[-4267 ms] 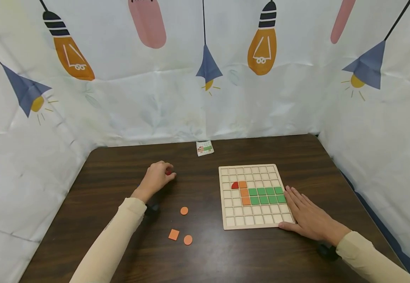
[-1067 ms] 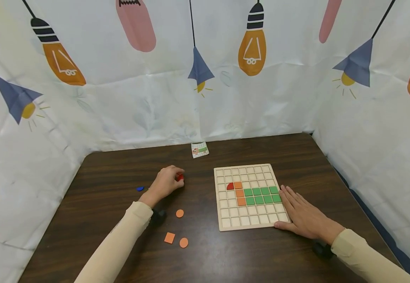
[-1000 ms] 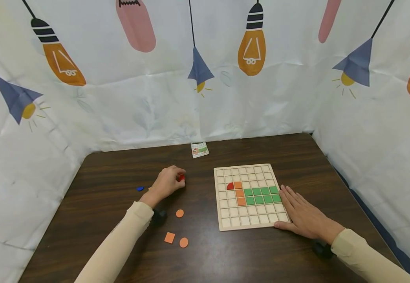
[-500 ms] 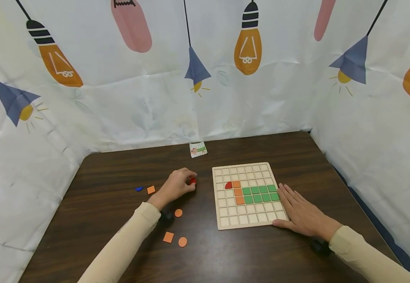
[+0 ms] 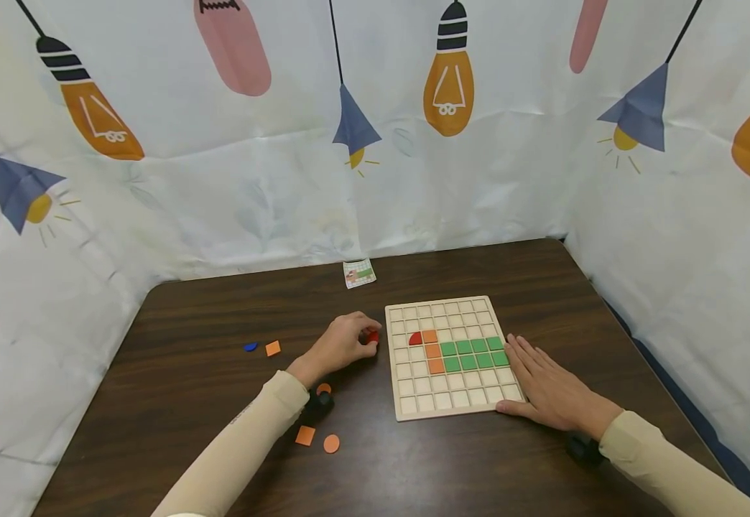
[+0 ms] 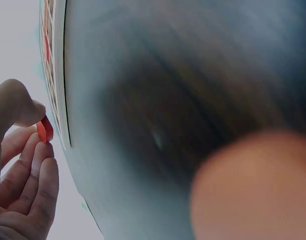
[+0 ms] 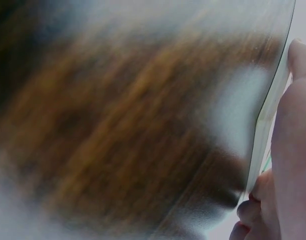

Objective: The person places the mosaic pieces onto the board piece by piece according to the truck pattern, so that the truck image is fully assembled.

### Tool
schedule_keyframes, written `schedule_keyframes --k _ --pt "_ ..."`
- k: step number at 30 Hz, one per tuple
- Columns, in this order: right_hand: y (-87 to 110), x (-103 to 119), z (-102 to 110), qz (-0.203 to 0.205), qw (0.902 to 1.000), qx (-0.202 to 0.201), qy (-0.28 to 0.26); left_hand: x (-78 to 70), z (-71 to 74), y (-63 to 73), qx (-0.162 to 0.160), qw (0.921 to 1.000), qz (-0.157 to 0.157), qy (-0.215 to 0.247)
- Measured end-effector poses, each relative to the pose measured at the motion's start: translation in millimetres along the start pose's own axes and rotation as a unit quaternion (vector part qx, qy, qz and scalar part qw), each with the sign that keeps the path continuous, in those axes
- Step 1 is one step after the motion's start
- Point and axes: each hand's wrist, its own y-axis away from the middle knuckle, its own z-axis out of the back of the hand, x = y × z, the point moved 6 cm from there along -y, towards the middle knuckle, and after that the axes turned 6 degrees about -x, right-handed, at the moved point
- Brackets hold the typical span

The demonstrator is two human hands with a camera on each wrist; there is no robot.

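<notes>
Pinching red piece thumb-to-fingertips in left hand, with grid board just right of it. Resting right hand, fingers straight, along grid board's right edge. Got orange square left of left hand, blue piece farther left, picture card beyond.

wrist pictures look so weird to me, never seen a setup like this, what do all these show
There's no machine, just a person's left hand and right hand. The wide picture is taken from the head, looking down; the other two, partly blurred, are taken from each wrist. On the dark table lie a picture card, a blue piece, loose orange pieces and a grid board holding a red tile, orange tiles and green tiles. The left hand pinches a small red piece beside the board; the right hand rests against the board's right edge.
</notes>
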Motion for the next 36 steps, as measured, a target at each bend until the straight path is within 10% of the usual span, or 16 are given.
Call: schedule_keyframes --k 18,36 --pt "-0.2 -1 0 0.001 0.9999 -0.002 0.012 -34.4 -22.9 -12.0 0.065 0.9968 -0.042 0.023" --pt "-1.2 -1 0 -0.004 0.9999 0.001 0.010 -39.0 -34.6 -13.5 0.088 0.9944 -0.057 0.017"
